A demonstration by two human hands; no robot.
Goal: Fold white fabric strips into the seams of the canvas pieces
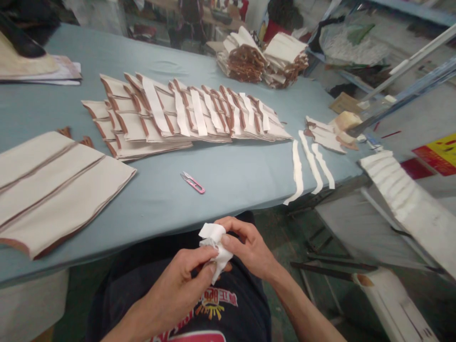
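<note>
A small white cloth piece (223,256), folded and crumpled, is held between both hands in front of the dark shirt. My left hand (190,275) pinches its lower left part between thumb and fingers. On the right, my right hand (247,244) grips its upper right side, with the thumb on top. Pink thread snips (193,183) lie on the blue-covered table (245,175) beyond the hands. Overlapping beige fabric pieces with brown edges (131,128) spread across the table, with white strips (198,113) laid over them.
Three white strips (297,171) hang near the table's right front edge. A large beige panel (53,185) lies at left. Fabric bundles (245,57) sit at the back. Metal framing and a long white roll (409,199) stand at right.
</note>
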